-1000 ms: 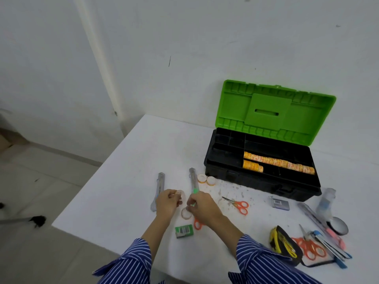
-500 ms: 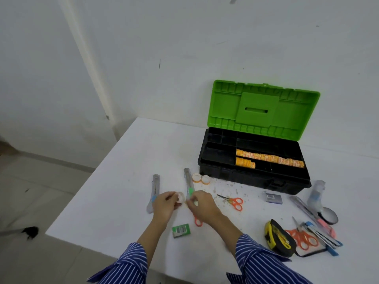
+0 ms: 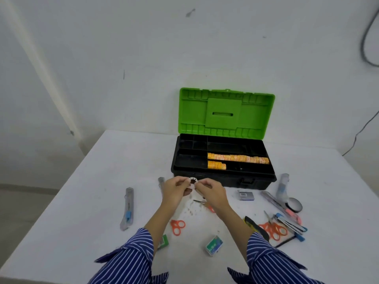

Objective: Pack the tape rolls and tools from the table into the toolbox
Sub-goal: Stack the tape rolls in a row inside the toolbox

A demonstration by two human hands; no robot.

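Observation:
The black toolbox (image 3: 223,179) stands open on the white table (image 3: 102,181), its green lid (image 3: 226,113) upright. Rows of orange tape rolls (image 3: 238,158) lie in its tray. Just in front of the box, my left hand (image 3: 176,190) and my right hand (image 3: 211,190) are raised together, and both pinch a small clear tape roll (image 3: 192,181) between their fingertips. A utility knife (image 3: 128,208) lies to the left. Another knife (image 3: 161,181) shows partly behind my left hand.
Orange scissors (image 3: 177,226) lie between my arms, and a second pair (image 3: 273,230) sits at the right beside a yellow-black tape measure (image 3: 253,224), pens and a black tape roll (image 3: 295,204). Two small green boxes (image 3: 214,244) lie near the table's front edge. A staple box (image 3: 246,195) and a clear bottle (image 3: 282,185) stand by the toolbox.
Both hands have lifted off the table with the clear tape roll and moved toward the toolbox. The view has swung so the toolbox is centred.

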